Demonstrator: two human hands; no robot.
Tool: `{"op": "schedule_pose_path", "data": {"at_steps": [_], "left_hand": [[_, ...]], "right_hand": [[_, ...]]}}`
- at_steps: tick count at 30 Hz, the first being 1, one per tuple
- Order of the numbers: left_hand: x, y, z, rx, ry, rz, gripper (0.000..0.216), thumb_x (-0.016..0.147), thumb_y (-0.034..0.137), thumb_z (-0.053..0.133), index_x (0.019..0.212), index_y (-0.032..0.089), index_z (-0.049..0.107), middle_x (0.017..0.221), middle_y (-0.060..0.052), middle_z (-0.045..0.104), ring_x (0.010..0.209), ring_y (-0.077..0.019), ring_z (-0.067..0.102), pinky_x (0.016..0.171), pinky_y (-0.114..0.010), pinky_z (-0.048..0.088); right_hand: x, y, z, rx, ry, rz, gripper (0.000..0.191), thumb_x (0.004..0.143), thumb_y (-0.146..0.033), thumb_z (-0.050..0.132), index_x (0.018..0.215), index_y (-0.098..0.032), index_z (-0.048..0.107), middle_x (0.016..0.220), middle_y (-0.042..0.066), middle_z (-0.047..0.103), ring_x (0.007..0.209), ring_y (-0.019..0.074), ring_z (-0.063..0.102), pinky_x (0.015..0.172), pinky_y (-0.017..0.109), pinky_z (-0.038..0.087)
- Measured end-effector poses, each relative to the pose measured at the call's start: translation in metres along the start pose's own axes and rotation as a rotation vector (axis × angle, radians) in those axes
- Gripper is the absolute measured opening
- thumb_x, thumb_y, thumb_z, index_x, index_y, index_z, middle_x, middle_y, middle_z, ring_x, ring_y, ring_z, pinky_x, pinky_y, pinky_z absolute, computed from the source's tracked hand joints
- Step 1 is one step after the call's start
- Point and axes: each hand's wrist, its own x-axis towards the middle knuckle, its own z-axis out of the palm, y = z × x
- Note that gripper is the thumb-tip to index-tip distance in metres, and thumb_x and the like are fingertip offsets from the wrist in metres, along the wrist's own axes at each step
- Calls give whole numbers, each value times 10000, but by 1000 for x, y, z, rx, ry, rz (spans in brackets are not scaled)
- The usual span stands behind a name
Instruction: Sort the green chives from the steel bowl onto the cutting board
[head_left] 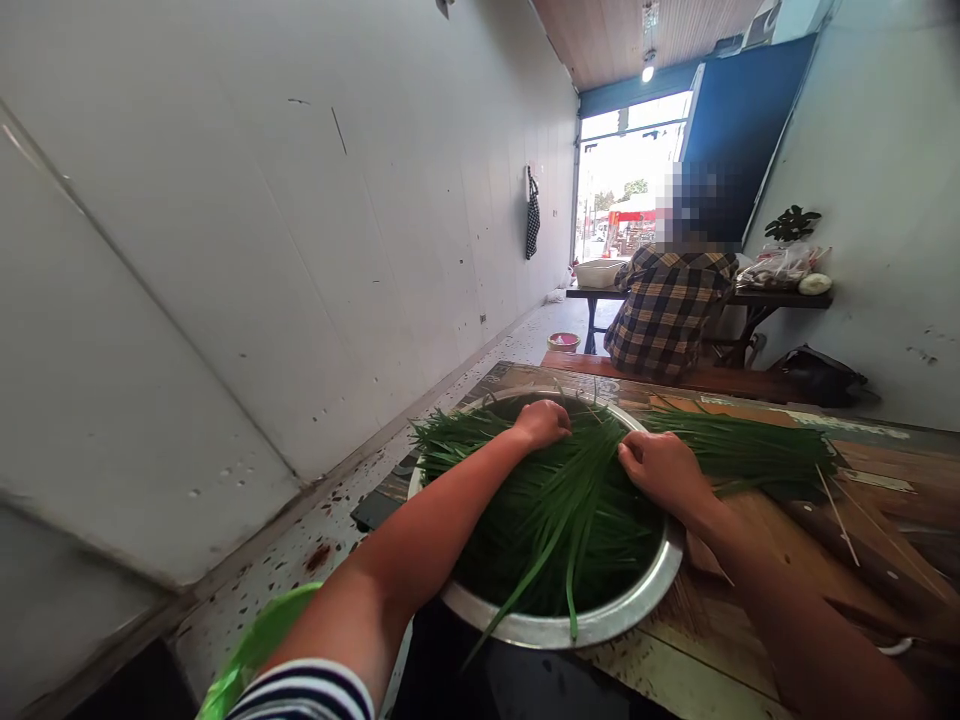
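Note:
A wide metal basin (540,632) in front of me holds a heap of long green garlic chives (555,510). My right hand (664,468) is at the basin's right rim, thumb and fingers pinched on a bunch of chives that fans out toward me; a few tips hang over the near rim. My left hand (544,424) is above the far middle of the basin, fingers curled down against the chives. Its fingertips are partly hidden, so what they hold does not show. More chives (757,450) lie in a pile on the wooden table, right of the basin.
A brown handle with rivets (847,540) and thin sticks lie at the table's right. A green plastic bag (259,640) is below on the left. Ahead, a person in a plaid shirt (667,310) sits on a bench (570,362). A white wall (337,250) runs along the left.

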Motion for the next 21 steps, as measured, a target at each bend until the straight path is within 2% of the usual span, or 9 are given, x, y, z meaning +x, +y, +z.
{"op": "schedule_pose_path", "data": {"at_steps": [3,7,10,14,21], "left_hand": [[-3,7,-6,35,18,-10,153,680,207,655,813,216,730,822,-34,689,826,-184,607,825,-294,443],[-7,10,-16,-50,37,-67,166,716,260,631,837,197,727,800,-30,689,765,-160,602,744,-257,459],[-7,7,-18,-158,97,-128,183,737,265,605,843,171,721,784,-30,691,734,-141,600,688,-225,458],[-2,3,-12,-396,159,-175,201,750,214,568,874,117,694,761,-47,691,693,-122,599,659,-213,463],[-5,8,-12,-922,32,-271,259,714,60,568,963,74,638,723,-46,689,597,-75,584,601,-196,466]], "right_hand": [[0,0,-1,4,-5,-2,276,837,-295,438,724,-190,666,702,43,698,658,170,593,607,277,310],[0,0,-1,11,5,-9,275,837,-296,436,729,-193,667,706,41,699,654,169,595,614,275,317],[0,-1,-1,22,21,-21,278,837,-295,434,717,-195,665,691,42,694,639,163,590,620,272,323],[0,-2,-2,37,7,-49,293,842,-287,418,709,-194,662,639,35,672,609,153,573,646,267,333],[0,0,1,44,20,-59,304,846,-288,405,712,-191,660,633,32,664,603,148,562,633,262,325]]}}
